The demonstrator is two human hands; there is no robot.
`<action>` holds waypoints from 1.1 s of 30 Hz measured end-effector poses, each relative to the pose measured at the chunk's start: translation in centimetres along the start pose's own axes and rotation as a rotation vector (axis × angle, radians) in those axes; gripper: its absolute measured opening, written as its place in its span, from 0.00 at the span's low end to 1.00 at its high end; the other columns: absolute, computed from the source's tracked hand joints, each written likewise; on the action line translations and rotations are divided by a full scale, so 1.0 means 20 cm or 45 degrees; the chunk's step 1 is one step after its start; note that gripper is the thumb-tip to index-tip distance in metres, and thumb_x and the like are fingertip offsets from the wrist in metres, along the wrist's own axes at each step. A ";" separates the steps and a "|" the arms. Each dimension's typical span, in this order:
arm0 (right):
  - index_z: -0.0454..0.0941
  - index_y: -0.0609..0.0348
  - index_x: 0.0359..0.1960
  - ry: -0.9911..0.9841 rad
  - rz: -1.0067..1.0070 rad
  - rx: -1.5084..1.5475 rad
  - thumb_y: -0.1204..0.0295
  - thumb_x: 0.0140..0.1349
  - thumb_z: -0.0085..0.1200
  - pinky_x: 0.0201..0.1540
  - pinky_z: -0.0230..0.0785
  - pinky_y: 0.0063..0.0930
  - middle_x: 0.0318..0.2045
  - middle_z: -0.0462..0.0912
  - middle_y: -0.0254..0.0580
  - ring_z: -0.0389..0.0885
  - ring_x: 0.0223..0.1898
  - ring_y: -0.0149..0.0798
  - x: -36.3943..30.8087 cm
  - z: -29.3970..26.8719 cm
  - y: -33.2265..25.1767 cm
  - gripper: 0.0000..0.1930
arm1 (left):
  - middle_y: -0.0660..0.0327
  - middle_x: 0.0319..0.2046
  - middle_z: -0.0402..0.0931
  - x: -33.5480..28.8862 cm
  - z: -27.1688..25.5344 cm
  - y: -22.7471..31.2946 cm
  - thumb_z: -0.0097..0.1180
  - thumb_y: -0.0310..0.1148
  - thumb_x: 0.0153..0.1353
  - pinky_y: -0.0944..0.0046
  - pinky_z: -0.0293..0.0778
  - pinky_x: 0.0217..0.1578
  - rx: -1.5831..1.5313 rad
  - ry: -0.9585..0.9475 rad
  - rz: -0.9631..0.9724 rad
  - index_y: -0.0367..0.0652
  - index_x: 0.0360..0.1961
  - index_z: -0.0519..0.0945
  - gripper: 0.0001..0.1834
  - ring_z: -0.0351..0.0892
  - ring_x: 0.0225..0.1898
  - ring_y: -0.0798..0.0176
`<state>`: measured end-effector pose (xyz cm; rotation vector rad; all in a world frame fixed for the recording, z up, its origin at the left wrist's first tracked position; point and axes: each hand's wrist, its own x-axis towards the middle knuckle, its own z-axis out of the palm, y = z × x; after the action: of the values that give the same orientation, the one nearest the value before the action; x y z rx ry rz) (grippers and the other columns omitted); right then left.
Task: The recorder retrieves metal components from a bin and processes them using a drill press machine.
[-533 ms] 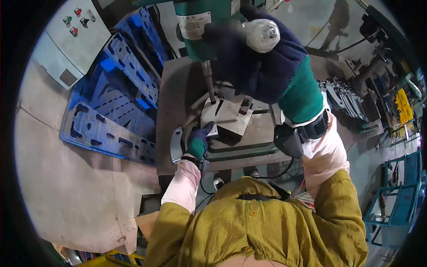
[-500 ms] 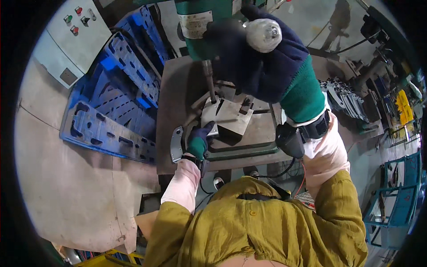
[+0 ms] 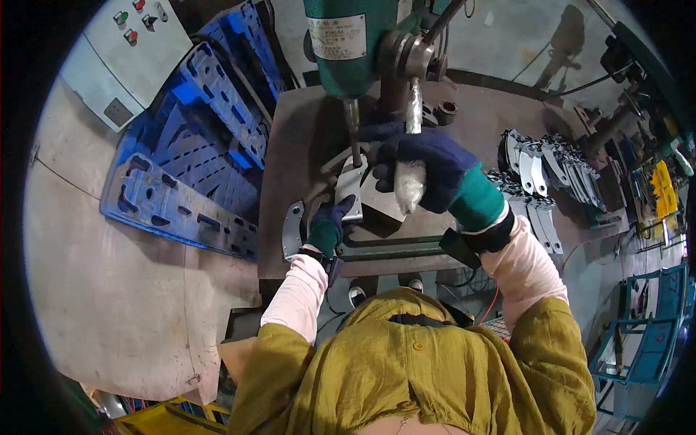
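My right hand [image 3: 428, 163], in a dark blue knit glove, has swung the drill press's silver feed lever [image 3: 410, 156] lower, fingers wrapped round it, while my left hand [image 3: 330, 225] still pinches the flat grey metal plate [image 3: 355, 190] beneath the bit.

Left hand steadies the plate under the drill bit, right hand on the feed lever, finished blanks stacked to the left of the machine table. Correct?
Not quite. In the head view the stacked metal blanks lie to the right, not left. The left hand does steady the plate, and the right hand grips the feed lever.
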<state>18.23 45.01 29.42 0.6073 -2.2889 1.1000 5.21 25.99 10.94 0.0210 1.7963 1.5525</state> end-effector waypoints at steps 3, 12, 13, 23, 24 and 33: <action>0.80 0.65 0.48 0.175 0.539 0.500 0.73 0.60 0.56 0.35 0.76 0.28 0.36 0.84 0.43 0.82 0.31 0.34 -0.03 0.06 0.06 0.15 | 0.55 0.38 0.79 0.01 -0.01 0.00 0.64 0.53 0.57 0.63 0.80 0.31 0.063 -0.045 -0.053 0.36 0.50 0.77 0.32 0.80 0.36 0.61; 0.82 0.65 0.45 0.680 1.071 0.325 0.74 0.57 0.55 0.29 0.73 0.25 0.27 0.84 0.41 0.81 0.26 0.32 -0.13 0.19 0.39 0.15 | 0.50 0.50 0.78 0.25 -0.05 -0.16 0.67 0.58 0.51 0.53 0.77 0.47 0.150 0.017 -0.116 0.36 0.60 0.71 0.44 0.79 0.46 0.56; 0.82 0.64 0.45 0.751 1.032 0.287 0.74 0.56 0.55 0.28 0.73 0.26 0.28 0.84 0.41 0.81 0.26 0.32 -0.13 0.22 0.42 0.15 | 0.50 0.51 0.78 0.30 -0.08 -0.22 0.66 0.59 0.50 0.53 0.75 0.49 0.069 -0.005 -0.098 0.36 0.60 0.72 0.45 0.79 0.47 0.56; 0.83 0.53 0.36 0.966 0.839 -0.549 0.60 0.55 0.61 0.36 0.74 0.45 0.29 0.83 0.54 0.82 0.35 0.58 -0.14 0.17 0.55 0.12 | 0.51 0.47 0.80 0.21 -0.01 -0.14 0.65 0.55 0.55 0.57 0.78 0.45 0.261 0.082 0.028 0.37 0.56 0.76 0.36 0.80 0.44 0.58; 0.82 0.54 0.34 0.949 0.792 -0.602 0.60 0.56 0.61 0.35 0.73 0.46 0.29 0.82 0.55 0.81 0.34 0.59 -0.12 0.19 0.56 0.12 | 0.52 0.47 0.80 0.30 -0.09 -0.25 0.65 0.55 0.56 0.59 0.79 0.41 0.224 0.100 0.053 0.37 0.55 0.76 0.35 0.80 0.43 0.59; 0.80 0.56 0.36 0.976 0.633 -0.728 0.67 0.50 0.65 0.35 0.72 0.45 0.30 0.81 0.54 0.80 0.35 0.58 -0.12 0.15 0.57 0.13 | 0.57 0.44 0.79 0.17 0.01 -0.15 0.69 0.50 0.52 0.62 0.79 0.29 -0.188 0.012 0.031 0.39 0.56 0.73 0.36 0.81 0.36 0.61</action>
<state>12.63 49.48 19.85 -0.5507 -1.9219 0.6354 4.21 26.90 6.55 -0.0352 1.6898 1.7011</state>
